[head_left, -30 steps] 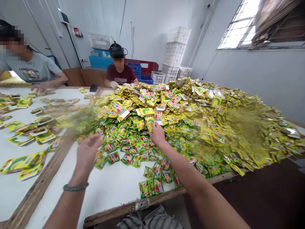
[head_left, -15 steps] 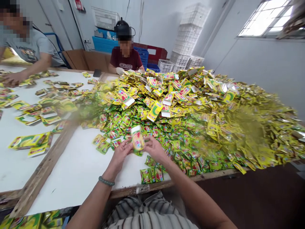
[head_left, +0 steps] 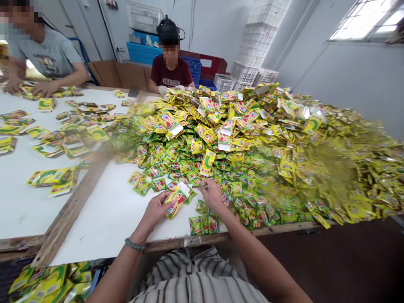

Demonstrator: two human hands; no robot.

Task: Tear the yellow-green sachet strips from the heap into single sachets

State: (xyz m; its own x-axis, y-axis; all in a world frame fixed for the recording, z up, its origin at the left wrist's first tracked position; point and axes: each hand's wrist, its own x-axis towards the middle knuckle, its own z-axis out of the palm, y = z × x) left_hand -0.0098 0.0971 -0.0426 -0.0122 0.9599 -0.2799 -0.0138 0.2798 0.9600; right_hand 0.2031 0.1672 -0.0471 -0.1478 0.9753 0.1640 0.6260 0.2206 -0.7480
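Bottom middle, left grip (head_left: 154, 210) clamps a pack (head_left: 176, 198), can't tell on right grip (head_left: 213, 195), and bumping the pile (head_left: 259, 143) could spill it off the bench (head_left: 107, 219).

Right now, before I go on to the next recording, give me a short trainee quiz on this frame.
1. True or false: the left hand holds a yellow packet.
2. What circles the left wrist? A) watch B) green bracelet C) tape
3. How many other people are in view?
Key: 1 true; 2 B; 3 two, one in a maroon shirt and one in a grey shirt.
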